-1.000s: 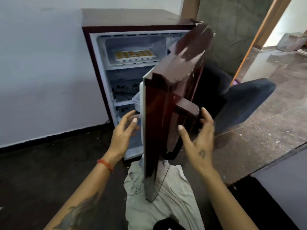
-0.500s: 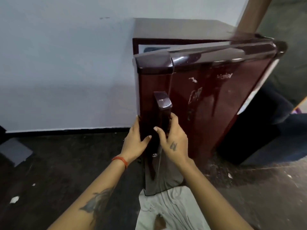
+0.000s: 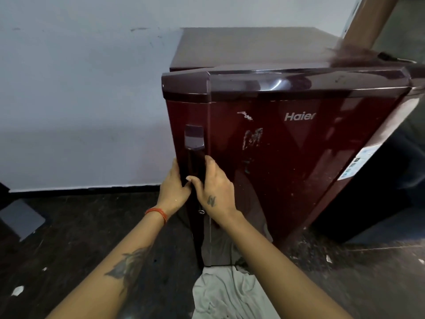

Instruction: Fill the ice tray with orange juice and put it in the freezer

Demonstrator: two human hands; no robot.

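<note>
fridge door (image 3: 287, 157) hides interior, cloth (image 3: 227, 295) cut off

Head camera, looking forward-down, close to fridge door (image 3: 287, 157).

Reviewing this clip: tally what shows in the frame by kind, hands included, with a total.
Fridges: 1, the maroon fridge, door shut
Door handles: 1, the handle
Hands: 2, left hand and right hand, both on the handle
Cloths: 1, the pale cloth on the floor
Wrist bands: 1, the orange band
Total: 6
</note>
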